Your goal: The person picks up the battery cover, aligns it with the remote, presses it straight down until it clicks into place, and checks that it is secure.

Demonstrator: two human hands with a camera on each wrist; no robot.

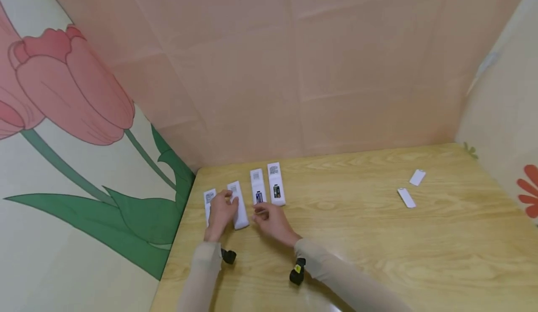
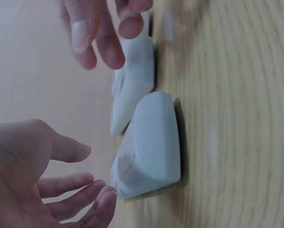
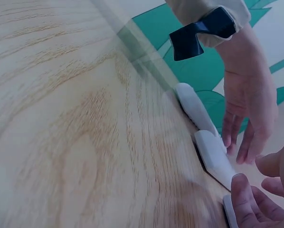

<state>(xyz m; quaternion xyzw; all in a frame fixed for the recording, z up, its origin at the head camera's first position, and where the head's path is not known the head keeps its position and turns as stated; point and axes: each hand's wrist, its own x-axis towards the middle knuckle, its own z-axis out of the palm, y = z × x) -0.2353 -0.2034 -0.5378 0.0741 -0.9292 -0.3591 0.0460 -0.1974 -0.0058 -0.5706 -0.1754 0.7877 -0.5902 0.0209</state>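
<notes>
Two white remote controls lie side by side at the left of the table, a left one (image 1: 209,196) and a second one (image 1: 240,214). My left hand (image 1: 221,211) hovers over them with loosely bent fingers that hold nothing, hiding part of the left one. Farther right lie a third remote control (image 1: 256,179) and a fourth one (image 1: 275,177), with dark battery compartments exposed in their backs. In front of the third one is my right hand (image 1: 275,223), its fingers relaxed and apart in the right wrist view. That hand overlaps the third remote's near end.
Two small white covers, a far one (image 1: 417,177) and a near one (image 1: 406,198), lie toward the right of the wooden table (image 1: 357,228). A pinkish sheet (image 1: 336,69) rises behind the table, and a flower-patterned wall (image 1: 105,172) borders its left edge.
</notes>
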